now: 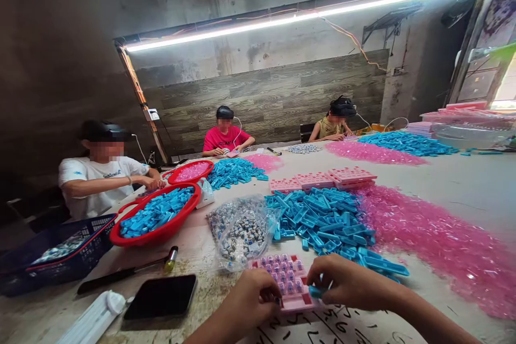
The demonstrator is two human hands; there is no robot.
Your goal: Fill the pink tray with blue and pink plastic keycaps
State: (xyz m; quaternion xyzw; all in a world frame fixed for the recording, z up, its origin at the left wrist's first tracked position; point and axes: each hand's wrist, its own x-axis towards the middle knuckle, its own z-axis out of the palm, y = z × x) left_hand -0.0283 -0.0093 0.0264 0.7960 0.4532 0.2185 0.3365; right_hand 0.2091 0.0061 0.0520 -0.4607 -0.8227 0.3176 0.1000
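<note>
A pink tray (pixel 298 303) lies in front of me on the table, with rows of small clear-purple pieces (pixel 287 274) in its slots. My right hand (pixel 342 282) pinches a small blue plastic case (pixel 316 291) at the tray's right edge. Over the tray's left side, my left hand (pixel 256 298) has its fingers curled together. A tiny dark bit shows by those fingertips, too small to name. Just beyond the tray lie a clear bag of small metallic parts (pixel 244 231) and a heap of blue plastic cases (pixel 318 215).
Pink transparent pieces (pixel 435 242) spread across the right. Stacked pink trays (pixel 322 180) stand behind the blue heap. To the left are a red basket (pixel 193 215), a dark basket (pixel 97 242), a phone (pixel 161 296) and a screwdriver (pixel 171 259). Three people sit across the table.
</note>
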